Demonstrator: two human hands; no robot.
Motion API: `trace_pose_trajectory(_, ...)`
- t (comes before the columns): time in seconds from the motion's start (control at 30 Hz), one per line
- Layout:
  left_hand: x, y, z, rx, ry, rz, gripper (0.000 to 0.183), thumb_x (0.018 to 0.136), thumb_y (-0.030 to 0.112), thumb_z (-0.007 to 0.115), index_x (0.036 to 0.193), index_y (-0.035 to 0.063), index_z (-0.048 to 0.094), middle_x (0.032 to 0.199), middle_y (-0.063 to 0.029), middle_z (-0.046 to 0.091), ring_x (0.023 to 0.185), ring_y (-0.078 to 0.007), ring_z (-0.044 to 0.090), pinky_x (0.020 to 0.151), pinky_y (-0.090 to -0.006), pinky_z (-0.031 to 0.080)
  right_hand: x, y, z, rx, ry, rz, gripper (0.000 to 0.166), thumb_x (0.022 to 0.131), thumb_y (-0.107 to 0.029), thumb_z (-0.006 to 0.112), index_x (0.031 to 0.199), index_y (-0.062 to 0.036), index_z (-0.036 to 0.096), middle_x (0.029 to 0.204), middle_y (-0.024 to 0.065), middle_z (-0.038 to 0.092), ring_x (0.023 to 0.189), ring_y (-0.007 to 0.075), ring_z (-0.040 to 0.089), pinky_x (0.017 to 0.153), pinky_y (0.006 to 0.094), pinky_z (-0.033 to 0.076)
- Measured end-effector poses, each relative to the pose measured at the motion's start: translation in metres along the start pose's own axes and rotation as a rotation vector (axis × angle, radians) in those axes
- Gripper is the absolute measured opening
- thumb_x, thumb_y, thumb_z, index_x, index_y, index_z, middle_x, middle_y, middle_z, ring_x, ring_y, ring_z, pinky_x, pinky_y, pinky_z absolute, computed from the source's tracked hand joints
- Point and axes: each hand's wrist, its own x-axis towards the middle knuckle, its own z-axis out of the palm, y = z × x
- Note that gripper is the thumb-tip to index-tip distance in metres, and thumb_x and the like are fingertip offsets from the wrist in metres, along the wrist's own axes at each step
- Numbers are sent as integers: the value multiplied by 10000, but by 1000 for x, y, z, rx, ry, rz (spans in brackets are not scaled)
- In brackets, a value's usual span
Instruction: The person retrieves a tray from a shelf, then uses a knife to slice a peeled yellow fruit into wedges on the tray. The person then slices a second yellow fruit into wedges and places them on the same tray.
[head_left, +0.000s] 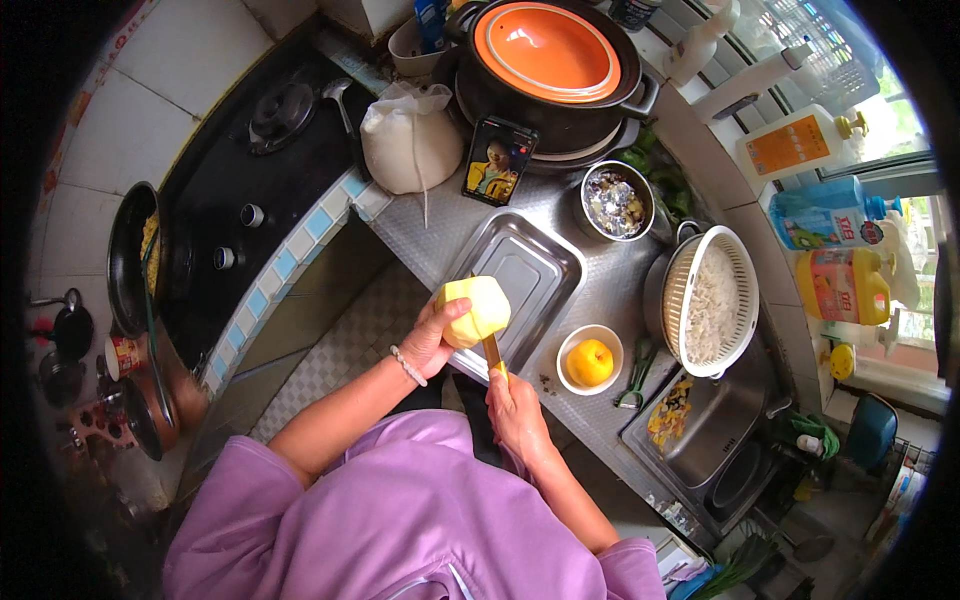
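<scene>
My left hand (430, 341), with a beaded bracelet at its wrist, holds a large peeled pale-yellow fruit (482, 306) over the near end of a rectangular stainless steel tray (574, 271). My right hand (516, 411) grips the yellow handle of a knife (492, 352); its blade meets the fruit's underside, and how deep it sits cannot be told. Right of the tray, a white bowl (564, 380) holds a whole yellow-orange fruit (590, 363). A peeler (636, 379) lies beside that bowl.
Behind the tray stand a propped phone (498, 161), a tied white bag (409, 142) and a dark pot (551, 120). A metal bowl (616, 201) and a white colander (748, 300) stand to the right, near the sink (724, 420) with peelings. A stove (225, 180) is at left.
</scene>
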Motion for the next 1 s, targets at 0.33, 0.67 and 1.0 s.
trace_pose_trajectory(0.33, 8, 10, -8, 152, 51, -71, 472, 786, 229, 748, 1170, 50, 540, 1092, -46, 605, 1011, -146, 594, 877, -296, 489, 9, -2, -29, 275, -209, 138, 465, 979, -429, 379, 742, -42, 481, 485, 19, 404, 355, 132, 375, 354, 281, 349)
trace_pose_trajectory(0.67, 5, 11, -16, -42, -27, -61, 564, 761, 285, 754, 1203, 38, 505, 1120, -76, 580, 1031, -201, 585, 898, -360, 496, 36, 42, -18, 299, 141, 19, 438, 981, -393, 360, 763, -26, 461, 508, 56, 430, 376, 158, 428, 349, 315, 399)
trace_pose_trajectory(1.0, 2, 15, -8, -208, -236, -157, 777, 716, 376, 775, 1320, 45, 415, 1288, -139, 508, 1169, -309, 516, 991, -513, 434, 37, 36, -9, -505, 520, -210, 314, 951, -300, 476, 868, 2, 462, 742, 276, 588, 735, 475, 580, 630, 539, 439)
